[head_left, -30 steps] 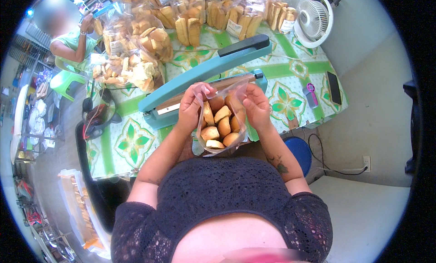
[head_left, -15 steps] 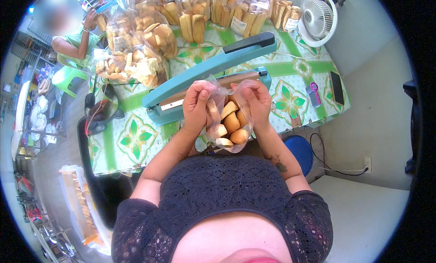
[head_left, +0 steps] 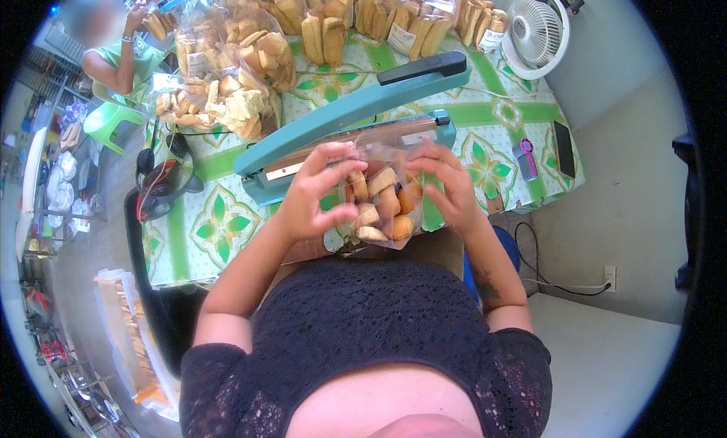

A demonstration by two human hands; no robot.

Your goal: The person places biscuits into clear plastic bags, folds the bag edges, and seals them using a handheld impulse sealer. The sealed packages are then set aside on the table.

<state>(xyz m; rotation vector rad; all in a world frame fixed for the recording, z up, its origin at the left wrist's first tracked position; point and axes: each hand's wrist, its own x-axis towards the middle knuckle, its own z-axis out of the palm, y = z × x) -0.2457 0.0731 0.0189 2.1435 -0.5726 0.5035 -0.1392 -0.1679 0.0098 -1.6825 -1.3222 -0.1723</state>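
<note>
A clear plastic bag holding several browned bread pieces is between my hands at the table's near edge. My left hand is on its left side, fingers curved and apart, fingertips against the bag's upper part. On the other side is my right hand, its fingers spread and the fingertips at the bag's upper right. Neither hand is closed on the bag. Just beyond stands a teal bag sealer with a black handle, its long arm raised over the base; the bag's top overlaps the base's front.
Filled bread bags crowd the table's far side. A white fan, a pink-handled object and a black phone are on the right. Headphones lie at the left edge. Another person sits far left near a green stool.
Both hands have loosened from a pinch on the bag's top edges and spread outward to its sides. The bread sits slightly differently inside.
</note>
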